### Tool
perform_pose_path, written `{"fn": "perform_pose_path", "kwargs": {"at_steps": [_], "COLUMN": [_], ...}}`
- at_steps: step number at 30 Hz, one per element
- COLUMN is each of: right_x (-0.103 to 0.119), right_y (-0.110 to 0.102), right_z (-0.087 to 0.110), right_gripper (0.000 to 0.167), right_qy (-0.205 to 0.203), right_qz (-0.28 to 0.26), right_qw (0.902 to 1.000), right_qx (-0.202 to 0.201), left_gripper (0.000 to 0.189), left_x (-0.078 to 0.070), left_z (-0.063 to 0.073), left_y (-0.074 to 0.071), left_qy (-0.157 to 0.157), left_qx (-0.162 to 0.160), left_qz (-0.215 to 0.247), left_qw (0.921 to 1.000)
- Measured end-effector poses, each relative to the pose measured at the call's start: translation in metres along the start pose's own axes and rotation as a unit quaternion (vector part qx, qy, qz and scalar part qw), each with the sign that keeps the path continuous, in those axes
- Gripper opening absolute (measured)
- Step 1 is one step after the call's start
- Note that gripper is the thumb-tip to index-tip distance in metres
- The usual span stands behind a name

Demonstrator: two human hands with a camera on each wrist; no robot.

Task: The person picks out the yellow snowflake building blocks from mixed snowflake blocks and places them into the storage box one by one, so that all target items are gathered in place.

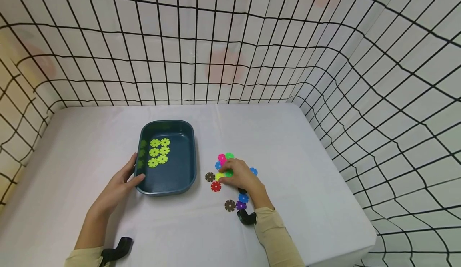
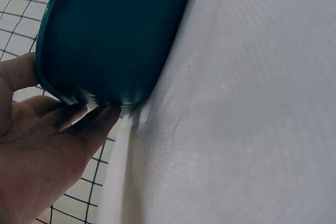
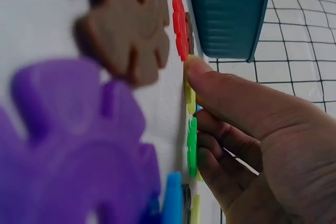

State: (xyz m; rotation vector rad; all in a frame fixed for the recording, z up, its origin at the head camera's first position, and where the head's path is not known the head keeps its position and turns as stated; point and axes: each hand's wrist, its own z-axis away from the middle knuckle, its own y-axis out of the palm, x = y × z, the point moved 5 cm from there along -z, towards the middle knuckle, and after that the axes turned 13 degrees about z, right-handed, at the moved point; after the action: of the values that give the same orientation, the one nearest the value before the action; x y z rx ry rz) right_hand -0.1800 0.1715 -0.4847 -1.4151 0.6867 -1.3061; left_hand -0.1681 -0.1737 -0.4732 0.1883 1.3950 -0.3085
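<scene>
A dark teal tray stands left of centre, with several yellow-green notched discs lying in its left half. My left hand grips its left wall, thumb over the rim and fingers against the outside, as the left wrist view shows. To the right of the tray, my right hand pinches a yellow notched disc between thumb and forefinger, close to the tabletop. Around those fingertips lie a red disc, a brown disc, a green disc and a pink disc.
Nearer the right wrist are a second brown disc, a purple disc and a blue disc. Another blue disc shows beyond the right hand. The white-covered table is bordered by black netting at the back and sides.
</scene>
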Motion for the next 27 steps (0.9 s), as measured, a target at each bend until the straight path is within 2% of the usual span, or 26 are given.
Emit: {"fn": "perform_pose_path", "kwargs": {"at_steps": [7, 18, 27], "right_x": [0.007, 0.017, 0.019], "right_y": [-0.002, -0.004, -0.010], "right_z": [-0.001, -0.001, -0.003], "right_gripper": [0.028, 0.029, 0.026], "right_qy": [-0.001, -0.011, -0.029], "right_qz": [0.022, 0.102, 0.095], "right_qw": [0.9997, 0.9945, 0.9942], "right_qx": [0.007, -0.024, -0.041], "left_gripper": [0.081, 0.081, 0.081], "left_x": [0.000, 0.000, 0.000], "left_z": [0.001, -0.001, 0.000], "left_y": [0.000, -0.002, -0.001], "left_qy": [0.008, 0.006, 0.007], "left_qx": [0.001, -0.004, 0.000], "left_qz": [0.002, -0.004, 0.003], "left_qw": [1.0000, 1.0000, 1.0000]}}
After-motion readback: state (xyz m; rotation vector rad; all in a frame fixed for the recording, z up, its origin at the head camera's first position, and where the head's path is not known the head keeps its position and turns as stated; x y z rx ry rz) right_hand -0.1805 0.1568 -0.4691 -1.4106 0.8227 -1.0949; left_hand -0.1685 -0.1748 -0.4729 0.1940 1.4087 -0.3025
